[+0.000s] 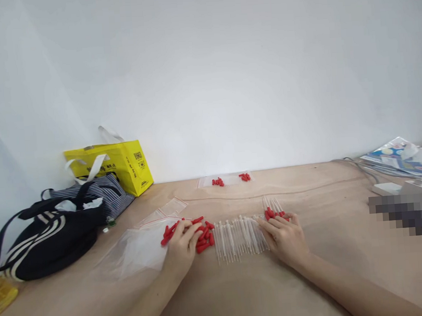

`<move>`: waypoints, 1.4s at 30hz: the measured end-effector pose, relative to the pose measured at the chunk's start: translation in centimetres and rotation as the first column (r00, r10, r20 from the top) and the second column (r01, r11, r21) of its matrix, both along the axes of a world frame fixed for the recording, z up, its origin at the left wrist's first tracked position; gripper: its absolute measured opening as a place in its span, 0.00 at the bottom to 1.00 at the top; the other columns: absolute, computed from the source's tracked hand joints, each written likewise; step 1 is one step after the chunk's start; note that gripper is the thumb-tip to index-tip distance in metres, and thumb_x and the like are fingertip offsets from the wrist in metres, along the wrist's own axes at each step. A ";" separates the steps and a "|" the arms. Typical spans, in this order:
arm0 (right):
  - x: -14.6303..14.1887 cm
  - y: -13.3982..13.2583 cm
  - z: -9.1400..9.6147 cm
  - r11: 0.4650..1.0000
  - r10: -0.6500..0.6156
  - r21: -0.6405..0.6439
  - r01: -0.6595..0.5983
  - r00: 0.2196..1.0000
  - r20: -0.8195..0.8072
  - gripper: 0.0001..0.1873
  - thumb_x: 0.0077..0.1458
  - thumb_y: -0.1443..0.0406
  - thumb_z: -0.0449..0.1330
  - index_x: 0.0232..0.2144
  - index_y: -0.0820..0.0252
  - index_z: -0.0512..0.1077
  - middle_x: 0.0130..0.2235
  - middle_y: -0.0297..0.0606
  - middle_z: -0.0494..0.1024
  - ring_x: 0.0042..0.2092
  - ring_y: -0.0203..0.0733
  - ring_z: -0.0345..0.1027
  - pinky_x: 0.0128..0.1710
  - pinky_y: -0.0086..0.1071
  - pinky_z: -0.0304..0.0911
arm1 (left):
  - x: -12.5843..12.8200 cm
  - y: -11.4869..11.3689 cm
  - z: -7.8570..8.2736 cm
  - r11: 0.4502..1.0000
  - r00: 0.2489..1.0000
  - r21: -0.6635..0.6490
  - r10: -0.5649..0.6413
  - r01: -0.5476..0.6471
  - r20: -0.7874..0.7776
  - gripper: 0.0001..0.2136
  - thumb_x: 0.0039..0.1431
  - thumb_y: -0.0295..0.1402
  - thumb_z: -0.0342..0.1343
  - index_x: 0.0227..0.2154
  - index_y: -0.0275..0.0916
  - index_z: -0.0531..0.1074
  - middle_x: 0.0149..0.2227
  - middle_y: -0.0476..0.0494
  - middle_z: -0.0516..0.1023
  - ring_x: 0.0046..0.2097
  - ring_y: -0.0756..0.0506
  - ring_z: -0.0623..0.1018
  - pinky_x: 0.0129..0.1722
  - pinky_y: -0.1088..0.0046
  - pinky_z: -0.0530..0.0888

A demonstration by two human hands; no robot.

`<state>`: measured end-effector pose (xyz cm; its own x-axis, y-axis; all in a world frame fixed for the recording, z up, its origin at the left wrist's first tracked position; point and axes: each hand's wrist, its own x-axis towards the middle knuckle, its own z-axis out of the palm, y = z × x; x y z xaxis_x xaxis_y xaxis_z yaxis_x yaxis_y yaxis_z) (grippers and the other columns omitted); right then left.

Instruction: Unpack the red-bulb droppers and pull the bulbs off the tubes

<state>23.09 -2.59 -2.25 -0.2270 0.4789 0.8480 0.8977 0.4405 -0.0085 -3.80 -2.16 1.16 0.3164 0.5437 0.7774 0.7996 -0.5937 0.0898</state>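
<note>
My left hand (182, 242) is over a pile of red rubber bulbs (204, 246), thumb and fingers pinched together at one of them. Beside the pile lies a row of thin clear dropper tubes (233, 240), side by side with their ends toward me. My right hand (284, 237) is at the row's right end, its thumb and forefinger closed on the top of a clear tube; the fingers partly hide the grip. Just beyond the right hand's knuckles lie several tubes fitted with red bulbs (270, 212), their thin ends pointing away.
Clear zip bags (141, 252) lie left of the left hand. A filled bag (229, 180) with red-bulbed droppers rests by the wall. Farther left are a black bag (58, 241), a striped bag (108, 196) and a yellow bag (132, 166). Cables and a white power strip (386, 189) sit right.
</note>
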 end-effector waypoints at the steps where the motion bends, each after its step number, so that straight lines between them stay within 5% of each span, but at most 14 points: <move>1: 0.0 0.1 -0.1 0.999 -0.034 -0.023 0.034 0.999 0.010 0.11 0.54 0.68 0.49 0.29 0.57 0.72 0.19 0.32 0.71 0.26 0.33 0.60 0.37 0.33 0.44 | -0.4 0.2 0.2 0.999 0.999 -0.021 0.037 -0.036 0.023 0.12 0.58 0.31 0.41 0.36 0.37 0.70 0.31 0.44 0.69 0.33 0.49 0.72 0.33 0.74 0.70; 6: -0.4 0.3 -0.6 0.992 -0.098 -0.073 0.102 0.994 0.053 0.12 0.52 0.69 0.49 0.28 0.57 0.72 0.19 0.32 0.71 0.26 0.34 0.60 0.34 0.33 0.42 | -2.6 0.9 1.3 0.961 0.981 -0.225 0.180 -0.161 0.068 0.13 0.53 0.31 0.42 0.39 0.36 0.68 0.31 0.44 0.69 0.32 0.48 0.72 0.32 0.72 0.71; 13: -1.1 0.2 -0.4 0.986 -0.063 -0.150 0.076 0.994 0.090 0.12 0.53 0.67 0.49 0.26 0.56 0.72 0.21 0.33 0.70 0.29 0.36 0.60 0.34 0.33 0.41 | -2.9 0.9 1.4 0.870 0.962 -0.464 0.246 -0.165 0.119 0.09 0.51 0.37 0.47 0.32 0.38 0.64 0.27 0.49 0.70 0.26 0.49 0.71 0.26 0.74 0.69; 20: -1.1 -0.2 -0.1 0.965 0.006 -0.260 0.018 0.996 0.091 0.13 0.54 0.60 0.49 0.30 0.56 0.72 0.25 0.36 0.72 0.32 0.38 0.60 0.36 0.34 0.42 | -1.8 1.6 0.8 0.888 0.964 -0.381 0.265 -0.258 -0.037 0.08 0.51 0.37 0.47 0.27 0.39 0.66 0.29 0.46 0.74 0.34 0.45 0.72 0.34 0.69 0.67; 26: -0.2 -0.4 0.5 0.949 0.028 -0.315 -0.015 0.999 0.036 0.17 0.53 0.53 0.49 0.31 0.56 0.72 0.29 0.36 0.73 0.32 0.38 0.63 0.38 0.35 0.43 | -3.2 2.2 0.8 0.894 0.935 -0.311 0.353 -0.322 0.048 0.13 0.55 0.41 0.42 0.28 0.40 0.68 0.30 0.46 0.75 0.34 0.45 0.73 0.34 0.70 0.67; 30: 1.8 0.8 0.6 0.930 -0.147 -0.345 0.126 0.988 -0.037 0.17 0.55 0.57 0.46 0.29 0.55 0.73 0.28 0.35 0.74 0.32 0.37 0.65 0.37 0.35 0.43 | -4.2 2.1 0.9 0.885 0.911 -0.291 0.403 -0.364 0.086 0.13 0.54 0.41 0.43 0.29 0.40 0.69 0.30 0.46 0.76 0.35 0.44 0.73 0.33 0.69 0.66; 33: 3.5 2.1 0.6 0.844 -0.359 -0.455 0.285 0.929 -0.085 0.16 0.53 0.58 0.47 0.29 0.56 0.72 0.31 0.36 0.75 0.32 0.39 0.66 0.37 0.35 0.45 | -3.8 1.7 1.1 0.886 0.905 -0.242 0.421 -0.397 0.057 0.12 0.53 0.40 0.45 0.28 0.40 0.70 0.30 0.46 0.76 0.35 0.43 0.72 0.34 0.68 0.64; 38: 4.8 3.5 0.5 0.670 -0.530 -0.651 0.357 0.844 -0.083 0.17 0.51 0.55 0.47 0.32 0.58 0.70 0.33 0.38 0.75 0.36 0.44 0.67 0.38 0.39 0.49 | -0.3 -0.3 1.0 0.974 0.975 -0.056 0.216 -0.219 -0.048 0.09 0.54 0.37 0.47 0.27 0.41 0.71 0.30 0.46 0.75 0.36 0.45 0.71 0.40 0.66 0.61; 42: 4.7 3.7 0.4 0.614 -0.542 -0.726 0.310 0.834 -0.102 0.20 0.48 0.50 0.48 0.28 0.57 0.70 0.32 0.40 0.75 0.36 0.47 0.67 0.41 0.45 0.50 | 3.5 -2.6 0.0 0.991 0.986 -0.093 -0.109 0.098 -0.126 0.07 0.54 0.34 0.48 0.27 0.41 0.70 0.30 0.47 0.75 0.37 0.46 0.70 0.41 0.65 0.60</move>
<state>27.79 1.11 -1.85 0.3458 0.9038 0.2523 0.8816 -0.2208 -0.4172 -0.30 -4.80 1.15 0.4701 0.5660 0.6772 0.7423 -0.6686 0.0435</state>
